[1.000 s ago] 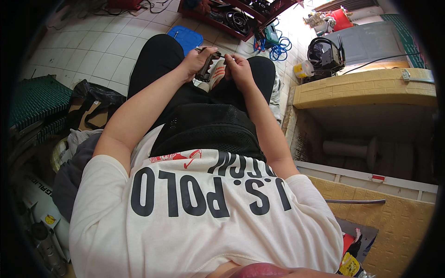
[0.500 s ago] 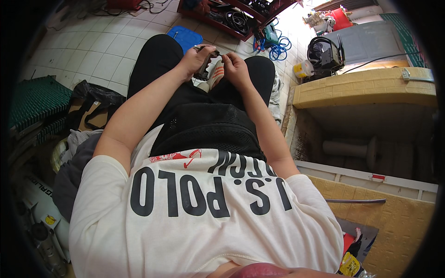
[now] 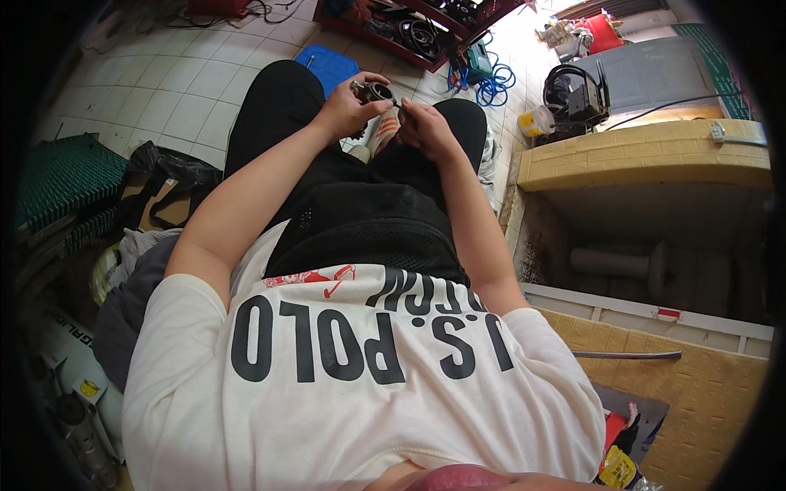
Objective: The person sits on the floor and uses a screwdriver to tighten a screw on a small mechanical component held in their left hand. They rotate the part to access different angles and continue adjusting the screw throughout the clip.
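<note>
Out over my knees, my left hand (image 3: 342, 113) is closed around a dark metal machine part (image 3: 380, 92) with a round opening facing up. The part's notched lower edge shows below the fingers, and the rest is hidden by the hand. My right hand (image 3: 429, 132) is just to the right, its fingers pinched together. A thin dark tip sticks out from them toward the part's rim; its kind is too small to tell, and I cannot tell whether it touches. Below the hands is a shoe with orange stripes (image 3: 383, 132).
A blue plastic lid or box (image 3: 323, 61) lies on the tiled floor (image 3: 180, 78) beyond my left knee. Farther off stand a red toolbox (image 3: 360, 41) and coiled blue hose (image 3: 494, 92). At right are a white-and-yellow tub (image 3: 536, 123) and a yellow padded ledge (image 3: 622, 155).
The metal part has been turned in my left hand, so its round opening now shows instead of its notched side. My right hand has shifted slightly right and nearer to me.
</note>
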Demonstrator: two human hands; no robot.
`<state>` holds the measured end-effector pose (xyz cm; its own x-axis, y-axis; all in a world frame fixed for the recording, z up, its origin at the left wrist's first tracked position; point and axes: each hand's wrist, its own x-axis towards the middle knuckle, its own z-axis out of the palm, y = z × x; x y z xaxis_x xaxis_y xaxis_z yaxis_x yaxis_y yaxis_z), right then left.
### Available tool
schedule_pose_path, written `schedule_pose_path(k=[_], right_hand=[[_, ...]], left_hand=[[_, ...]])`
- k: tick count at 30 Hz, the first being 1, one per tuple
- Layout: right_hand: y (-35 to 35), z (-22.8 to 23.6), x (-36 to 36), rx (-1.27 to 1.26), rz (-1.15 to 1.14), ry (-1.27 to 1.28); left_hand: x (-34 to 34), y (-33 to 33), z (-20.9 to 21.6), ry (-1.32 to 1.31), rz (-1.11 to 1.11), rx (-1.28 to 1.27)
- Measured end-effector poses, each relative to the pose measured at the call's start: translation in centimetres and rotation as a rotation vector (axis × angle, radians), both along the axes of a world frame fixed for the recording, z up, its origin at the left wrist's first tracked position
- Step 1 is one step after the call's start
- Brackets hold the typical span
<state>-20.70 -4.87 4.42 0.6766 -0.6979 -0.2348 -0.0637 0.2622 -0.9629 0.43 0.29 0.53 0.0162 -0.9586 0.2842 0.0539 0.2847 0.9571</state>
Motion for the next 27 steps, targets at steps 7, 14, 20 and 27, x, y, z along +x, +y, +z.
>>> schedule_pose_path(k=[7,14,20,27], right_hand=[[7.6,9.8,-1.9,-0.776,-0.273,0.083],[11.7,18.8,-3.9,-1.306,-0.097,0.242],[13.3,19.6,-5.1,0.251,0.116,-0.145],[13.7,20.5,-5.5,-1.691,0.025,0.49]], left_hand=[[-1.2,3.5,12.2,0.039,-0.178,-0.366],[-2.0,7.5,17.5,-0.017,-0.253,-0.524],[-2.1,7.5,16.4,-0.054,-0.277,-0.493],[-3.9,9.0,17.5,0.293,-0.431,-0.333]])
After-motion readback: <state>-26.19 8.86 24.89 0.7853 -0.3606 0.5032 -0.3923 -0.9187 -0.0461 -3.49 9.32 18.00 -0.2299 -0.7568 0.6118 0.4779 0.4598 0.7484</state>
